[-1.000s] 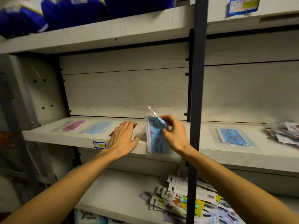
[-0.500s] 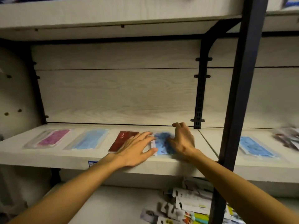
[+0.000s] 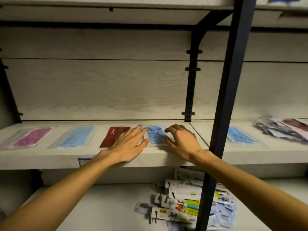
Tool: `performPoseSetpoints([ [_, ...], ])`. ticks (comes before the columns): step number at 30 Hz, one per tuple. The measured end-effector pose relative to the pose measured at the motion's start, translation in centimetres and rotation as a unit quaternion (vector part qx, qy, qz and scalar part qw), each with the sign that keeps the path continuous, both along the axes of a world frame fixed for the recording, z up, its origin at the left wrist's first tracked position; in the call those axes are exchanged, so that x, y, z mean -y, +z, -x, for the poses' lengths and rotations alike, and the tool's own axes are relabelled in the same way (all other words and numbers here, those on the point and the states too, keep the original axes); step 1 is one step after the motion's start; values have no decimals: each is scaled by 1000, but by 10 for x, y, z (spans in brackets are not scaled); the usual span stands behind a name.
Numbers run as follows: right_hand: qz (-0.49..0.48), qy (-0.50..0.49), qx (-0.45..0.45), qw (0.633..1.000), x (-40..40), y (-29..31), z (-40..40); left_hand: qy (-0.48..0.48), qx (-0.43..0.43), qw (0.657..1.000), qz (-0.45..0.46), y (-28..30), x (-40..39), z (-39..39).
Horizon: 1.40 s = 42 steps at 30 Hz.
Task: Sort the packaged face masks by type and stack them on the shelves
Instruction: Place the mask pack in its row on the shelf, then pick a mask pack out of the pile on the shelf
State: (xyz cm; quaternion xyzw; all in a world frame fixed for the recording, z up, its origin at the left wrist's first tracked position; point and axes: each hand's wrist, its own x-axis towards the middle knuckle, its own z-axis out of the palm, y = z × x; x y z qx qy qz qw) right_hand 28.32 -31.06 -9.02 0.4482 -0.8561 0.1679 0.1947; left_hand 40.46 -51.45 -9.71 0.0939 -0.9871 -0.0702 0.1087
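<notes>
Now the patterned blue mask, held upright a second ago, lies flat on the middle shelf, fourth in its row, so this placement looks done. Left hand flat, fingers straight at its left edge; right hand loosely curled, grasping nothing. Unsorted piles wait right and below; black post crosses the right arm's reach.

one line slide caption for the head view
Both hands settle a blue patterned mask pack beside the red pack on the shelf.

Both forearms bare, no sleeves; left hand and right hand ungloved.
</notes>
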Motion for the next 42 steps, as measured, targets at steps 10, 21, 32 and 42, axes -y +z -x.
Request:
performPoseSetpoints([
  [10,-74,56,-282,955,-129,-3,-32,2,-100,988,121,5,-104,-34],
  [21,-9,-141,-79,987,-364,-11,21,-152,-139,963,172,22,-319,3],
  [32,23,-222,-15,975,-507,-32,66,-176,-66,953,239,25,-440,113],
  [42,66,-229,11,971,-544,-14,180,-152,-132,956,214,56,-498,245],
])
